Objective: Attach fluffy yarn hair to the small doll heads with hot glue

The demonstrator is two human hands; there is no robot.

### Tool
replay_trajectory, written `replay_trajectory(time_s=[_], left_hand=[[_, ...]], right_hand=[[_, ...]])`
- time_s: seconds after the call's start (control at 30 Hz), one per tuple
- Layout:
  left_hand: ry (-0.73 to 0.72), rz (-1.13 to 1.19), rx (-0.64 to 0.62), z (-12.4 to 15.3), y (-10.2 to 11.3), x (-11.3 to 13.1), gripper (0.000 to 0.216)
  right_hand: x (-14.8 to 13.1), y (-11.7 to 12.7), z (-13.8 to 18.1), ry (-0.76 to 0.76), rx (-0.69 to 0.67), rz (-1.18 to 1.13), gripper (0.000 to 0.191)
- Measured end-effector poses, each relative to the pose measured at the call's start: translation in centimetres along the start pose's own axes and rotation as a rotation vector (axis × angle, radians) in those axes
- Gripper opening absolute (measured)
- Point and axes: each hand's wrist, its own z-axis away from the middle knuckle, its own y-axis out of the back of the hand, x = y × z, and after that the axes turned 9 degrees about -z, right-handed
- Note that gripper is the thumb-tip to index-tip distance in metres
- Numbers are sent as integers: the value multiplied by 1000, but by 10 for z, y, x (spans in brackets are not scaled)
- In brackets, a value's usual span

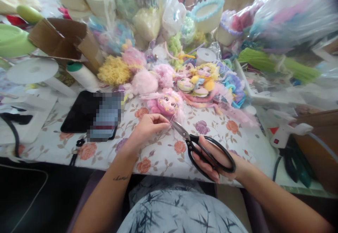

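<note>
Noted fine thread (pixel 172 118) pinched in left hand (pixel 151 125), pink-haired doll (pixel 168 103) just beyond that nearer hand, black-handled scissors (pixel 181 131) gripped in right hand (pixel 219 154), long axis slanting forward-left, tips beside thread, blade gap too small to tell

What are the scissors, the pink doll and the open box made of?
The scissors have shiny grey blades, probably metal; the smooth black handles could be plastic or coated metal. The pink doll seems fluffy fibre, from its fuzzy edges. The open box looks like matte cardboard: brown, with stiff flaps.
</note>
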Motion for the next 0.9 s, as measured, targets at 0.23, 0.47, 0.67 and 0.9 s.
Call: replay_trajectory(time_s=[0.23, 0.47, 0.67, 0.9], left_hand=[[-7, 32, -1, 1, 1, 2, 13], [96, 358, -116, -9, 7, 0, 17], [121, 196, -42, 3, 17, -4, 22], [72, 31, 22, 14, 12, -6, 26]], right_hand=[[-3, -6, -18, -105, -9, -91, 61], [0, -3, -14, -119, -15, -130, 60], [10, 2, -6, -73, 12, -57, 65], [3, 11, 16, 60, 80, 352, 66]])
